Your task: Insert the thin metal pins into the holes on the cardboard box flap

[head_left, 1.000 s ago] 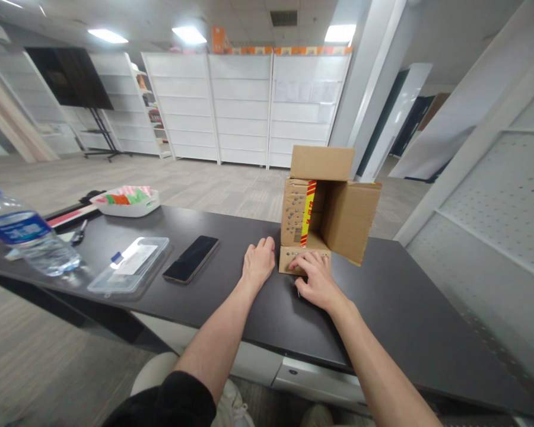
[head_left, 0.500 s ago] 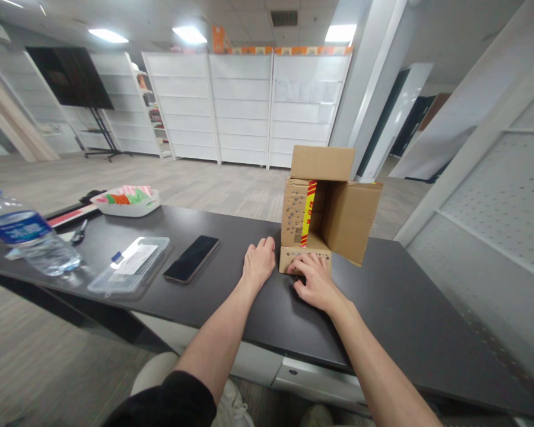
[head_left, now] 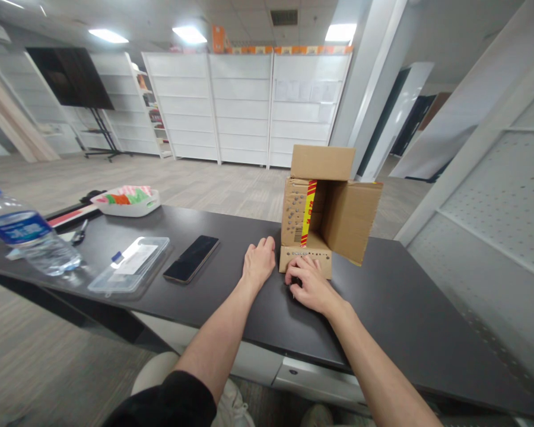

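On the dark tabletop stands an opened cardboard box [head_left: 294,222], its mouth toward me. Rows of small dark spots cover its left front flap and its lower front flap [head_left: 306,255]; whether they are holes or studs I cannot tell. My left hand [head_left: 260,260] rests on the table just left of the box, fingers curled in, and their inside is hidden. Right in front of the lower flap, my right hand [head_left: 310,283] has bent fingers with the thumb drawn toward them. A tiny item may sit at its fingertips, too small to name.
Left of my hands lie a phone [head_left: 192,259] and a clear plastic case [head_left: 131,265]. Farther left stands a water bottle [head_left: 26,231]. A white basket [head_left: 131,209] with colourful packets is at the back edge. A perforated panel [head_left: 502,196] rises on the right.
My right hand has dropped slightly from the lower flap toward me, and its fingers have drawn in toward the thumb. My left hand and the box have stayed put.
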### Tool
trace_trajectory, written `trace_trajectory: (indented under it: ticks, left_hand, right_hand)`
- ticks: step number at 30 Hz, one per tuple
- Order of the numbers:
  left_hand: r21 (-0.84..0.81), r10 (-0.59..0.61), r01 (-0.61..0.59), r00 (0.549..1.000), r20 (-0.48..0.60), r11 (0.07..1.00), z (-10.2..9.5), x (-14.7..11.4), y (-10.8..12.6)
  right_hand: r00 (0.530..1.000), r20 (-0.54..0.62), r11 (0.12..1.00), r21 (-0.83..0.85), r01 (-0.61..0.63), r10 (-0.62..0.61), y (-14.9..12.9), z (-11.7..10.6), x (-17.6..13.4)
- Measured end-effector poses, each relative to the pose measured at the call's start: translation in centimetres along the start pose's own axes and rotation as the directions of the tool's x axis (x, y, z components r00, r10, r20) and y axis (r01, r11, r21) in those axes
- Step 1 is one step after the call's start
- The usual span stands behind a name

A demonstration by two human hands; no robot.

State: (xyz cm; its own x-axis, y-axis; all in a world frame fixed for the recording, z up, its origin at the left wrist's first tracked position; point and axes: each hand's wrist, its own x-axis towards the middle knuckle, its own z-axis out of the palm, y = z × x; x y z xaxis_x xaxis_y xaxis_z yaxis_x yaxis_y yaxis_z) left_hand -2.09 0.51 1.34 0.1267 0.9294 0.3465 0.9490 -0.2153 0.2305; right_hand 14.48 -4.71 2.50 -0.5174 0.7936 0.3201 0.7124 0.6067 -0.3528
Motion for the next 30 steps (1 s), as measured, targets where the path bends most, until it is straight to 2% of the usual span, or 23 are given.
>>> trace_trajectory:
  ticks: [14, 22, 30]
  left_hand:
    - [0.002, 0.004, -0.004, 1.000, 0.020, 1.000, -0.34, 0.02, 0.08]
    - [0.001, -0.015, 0.015, 0.998, 0.058, 1.000, -0.64, -0.04, 0.25]
    - [-0.016, -0.008, 0.009, 0.999, 0.053, 1.000, -0.55, 0.00, 0.25]
  right_hand:
    - [0.996, 0.088, 0.996, -0.083, 0.012, -0.004, -0.75, -0.28, 0.16]
    - [0.995, 0.086, 0.993, -0.103, 0.057, -0.048, -0.81, 0.19, 0.12]
    - [0.997, 0.072, 0.991, -0.125, 0.040, -0.031, -0.84, 0.31, 0.16]
